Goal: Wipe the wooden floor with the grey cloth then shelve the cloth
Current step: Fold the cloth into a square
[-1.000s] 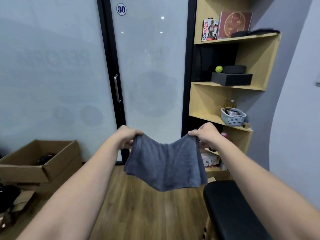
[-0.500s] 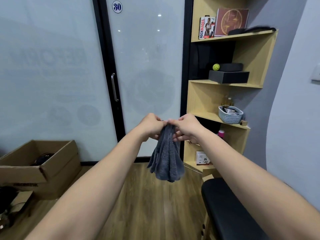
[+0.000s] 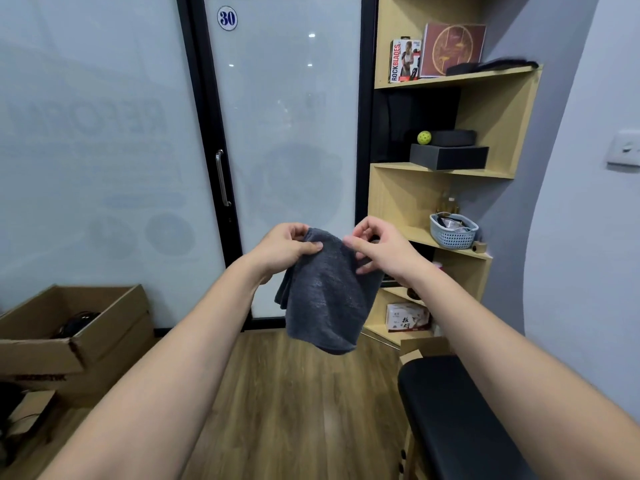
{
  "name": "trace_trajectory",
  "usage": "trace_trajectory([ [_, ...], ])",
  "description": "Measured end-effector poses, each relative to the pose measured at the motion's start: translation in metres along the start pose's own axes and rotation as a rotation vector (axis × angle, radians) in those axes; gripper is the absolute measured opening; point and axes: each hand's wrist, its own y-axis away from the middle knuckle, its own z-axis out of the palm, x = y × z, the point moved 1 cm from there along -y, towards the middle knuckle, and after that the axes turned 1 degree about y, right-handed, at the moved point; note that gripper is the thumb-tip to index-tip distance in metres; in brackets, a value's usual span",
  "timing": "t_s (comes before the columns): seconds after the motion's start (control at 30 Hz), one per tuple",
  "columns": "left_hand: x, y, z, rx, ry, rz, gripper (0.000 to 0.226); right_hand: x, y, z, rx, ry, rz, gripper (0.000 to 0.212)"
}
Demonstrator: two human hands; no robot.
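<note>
The step in hand appears to be folding, ahead of shelving. The grey cloth [image 3: 327, 292] hangs doubled at centre frame, clear of the wooden floor [image 3: 294, 403] in the lower centre. The next move calls for a further fold or a squaring of edges, then a carry to the shelf unit [image 3: 446, 171] at upper right; a bare board must be chosen.

Room: frosted glass door [image 3: 287, 133] at upper centre, grey wall at right, cardboard box [image 3: 69, 327] at lower left, black padded bench [image 3: 460, 410] at lower right. On the shelves: a dark foam block [image 3: 448, 155], then a pale basket [image 3: 453, 230].

Left hand [image 3: 285, 247]: fingers curled, thumb pinching the cloth's upper left edge. Right hand [image 3: 377, 249]: fingers half curled at the upper right edge; thumb and forefinger look parted, with lower fingers touching the fabric, and a firm grip cannot be confirmed.
</note>
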Motion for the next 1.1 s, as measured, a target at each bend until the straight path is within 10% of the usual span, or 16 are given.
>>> trace_trajectory([
  [0.17, 0.004, 0.009, -0.009, 0.011, 0.074, 0.1, 0.012, 0.021, 0.004, -0.016, -0.121, 0.497, -0.069, 0.025],
  [0.53, 0.006, 0.023, -0.039, 0.0, 0.232, 0.112, 0.015, 0.018, 0.008, -0.001, -0.193, -0.029, -0.028, 0.021],
  [0.77, 0.009, 0.034, -0.054, 0.047, 0.059, 0.151, 0.012, -0.005, 0.005, -0.008, -0.228, 0.387, -0.067, 0.024],
  [0.97, 0.04, 0.032, -0.059, 0.241, 0.016, 0.395, 0.017, -0.062, -0.007, -0.017, 0.191, -0.213, -0.347, 0.027],
  [1.1, 0.051, 0.032, -0.049, 0.307, 0.115, 0.438, 0.015, -0.042, -0.005, 0.015, 0.092, -0.516, -0.085, 0.025],
])
